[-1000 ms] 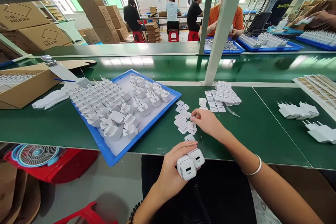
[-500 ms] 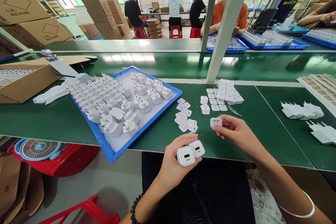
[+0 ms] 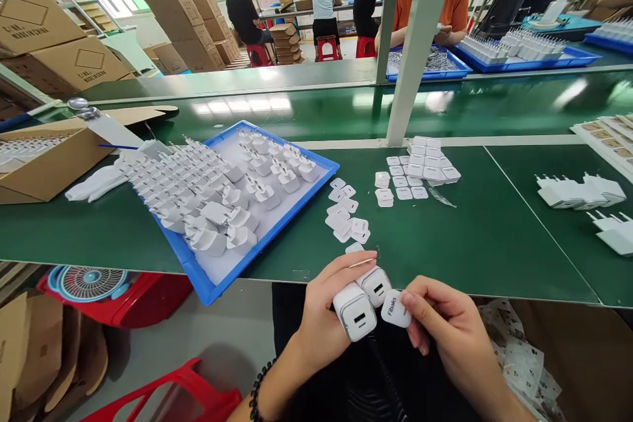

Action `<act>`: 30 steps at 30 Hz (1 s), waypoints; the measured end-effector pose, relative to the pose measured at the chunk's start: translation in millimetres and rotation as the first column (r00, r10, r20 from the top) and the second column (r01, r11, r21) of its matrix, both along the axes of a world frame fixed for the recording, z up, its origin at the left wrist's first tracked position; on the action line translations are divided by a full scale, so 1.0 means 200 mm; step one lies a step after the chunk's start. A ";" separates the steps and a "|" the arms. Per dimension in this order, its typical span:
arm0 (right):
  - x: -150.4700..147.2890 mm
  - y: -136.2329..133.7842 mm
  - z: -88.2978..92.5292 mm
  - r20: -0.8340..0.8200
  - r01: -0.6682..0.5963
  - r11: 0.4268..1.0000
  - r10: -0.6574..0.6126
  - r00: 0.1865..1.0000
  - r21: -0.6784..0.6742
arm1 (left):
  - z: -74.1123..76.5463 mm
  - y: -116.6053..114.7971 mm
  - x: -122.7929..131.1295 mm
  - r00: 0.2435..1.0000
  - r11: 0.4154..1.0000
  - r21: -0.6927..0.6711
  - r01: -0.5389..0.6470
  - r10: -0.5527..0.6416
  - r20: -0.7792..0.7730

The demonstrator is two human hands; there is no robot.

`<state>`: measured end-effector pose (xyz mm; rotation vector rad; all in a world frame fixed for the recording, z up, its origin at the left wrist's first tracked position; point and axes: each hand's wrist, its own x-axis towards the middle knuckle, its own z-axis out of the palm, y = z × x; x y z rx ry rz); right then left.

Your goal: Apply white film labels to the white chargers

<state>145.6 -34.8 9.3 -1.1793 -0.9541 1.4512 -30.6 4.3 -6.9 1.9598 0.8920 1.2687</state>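
Two white USB chargers [image 3: 355,313] sit side by side in my left hand [image 3: 321,316], their port faces toward me. Fingers and thumb are wrapped round them. Between thumb and fingers of my right hand [image 3: 440,323] is a thin white label [image 3: 395,309] printed "Fibaks", close beside the chargers. Whether it touches them I cannot tell. Loose white labels [image 3: 346,214] lie scattered on the green bench beyond my left hand. Farther right stand neat stacks of printed labels [image 3: 420,168].
At left, a blue tray [image 3: 208,295] holds many chargers with pins up, beside a cardboard box [image 3: 54,175] and white gloves [image 3: 96,183]. More chargers [image 3: 578,192] lie at right. A metal post [image 3: 413,59] rises from the bench; co-workers sit beyond.
My right hand has come down and toward my left hand, bringing the label from above the bench to beside the chargers. The chargers are tilted slightly and the view has shifted a little.
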 end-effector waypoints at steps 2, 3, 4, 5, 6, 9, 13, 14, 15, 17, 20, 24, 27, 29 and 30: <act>-0.04 -0.02 -0.01 -0.004 0.121 0.990 -0.121 0.993 0.070 | 0.01 -0.01 0.00 1.000 1.000 0.027 0.002 -0.002 -0.004; -0.05 -0.03 -0.02 -0.021 0.187 0.977 -0.186 0.982 0.098 | 0.01 -0.01 0.00 1.000 0.999 0.035 -0.003 0.003 -0.004; -0.07 -0.03 -0.02 -0.042 0.247 0.962 -0.244 0.969 0.117 | 0.01 -0.02 0.00 1.000 0.999 0.041 -0.010 0.010 -0.003; -0.09 -0.04 -0.03 -0.064 0.296 0.947 -0.290 0.955 0.125 | 0.02 -0.02 0.01 1.000 0.999 0.044 -0.017 0.017 -0.001; -0.11 -0.04 -0.04 -0.087 0.336 0.933 -0.327 0.941 0.128 | 0.02 -0.02 0.01 1.000 0.999 0.046 -0.023 0.023 -0.001; -0.18 -0.05 -0.06 -0.140 0.400 0.911 -0.384 0.912 0.105 | 0.02 -0.03 0.02 0.999 0.998 0.056 -0.036 0.037 -0.007; -0.24 -0.04 -0.08 -0.174 0.467 0.880 -0.449 0.876 0.083 | 0.02 -0.05 0.03 0.998 0.992 0.111 -0.062 0.064 -0.019; -0.26 -0.04 -0.09 -0.167 0.484 0.871 -0.467 0.869 0.084 | 0.02 -0.06 0.03 0.996 0.989 0.125 -0.081 0.084 -0.021; -0.26 -0.04 -0.09 -0.155 0.498 0.863 -0.483 0.862 0.085 | 0.01 -0.07 0.04 0.994 0.985 0.139 -0.104 0.108 -0.022; -0.28 -0.03 -0.09 -0.130 0.520 0.850 -0.508 0.851 0.081 | 0.01 -0.08 0.05 0.988 0.975 0.168 -0.148 0.154 -0.024; -0.28 -0.04 -0.08 -0.111 0.530 0.846 -0.522 0.846 0.057 | -0.01 -0.11 0.06 0.978 0.957 0.213 -0.197 0.207 -0.024; -0.27 -0.04 -0.06 -0.105 0.506 0.862 -0.501 0.859 0.026 | -0.01 -0.12 0.07 0.962 0.933 0.249 -0.259 0.273 -0.024; -0.27 -0.04 -0.05 -0.090 0.509 0.859 -0.504 0.859 0.057 | -0.02 -0.13 0.07 0.950 0.906 0.310 -0.289 0.311 -0.024; -0.28 -0.04 -0.04 -0.071 0.528 0.843 -0.523 0.850 0.105 | -0.03 -0.14 0.08 0.943 0.879 0.364 -0.307 0.333 -0.010; -0.28 -0.04 -0.04 -0.063 0.532 0.837 -0.528 0.847 0.131 | -0.03 -0.14 0.08 0.940 0.868 0.384 -0.315 0.341 -0.001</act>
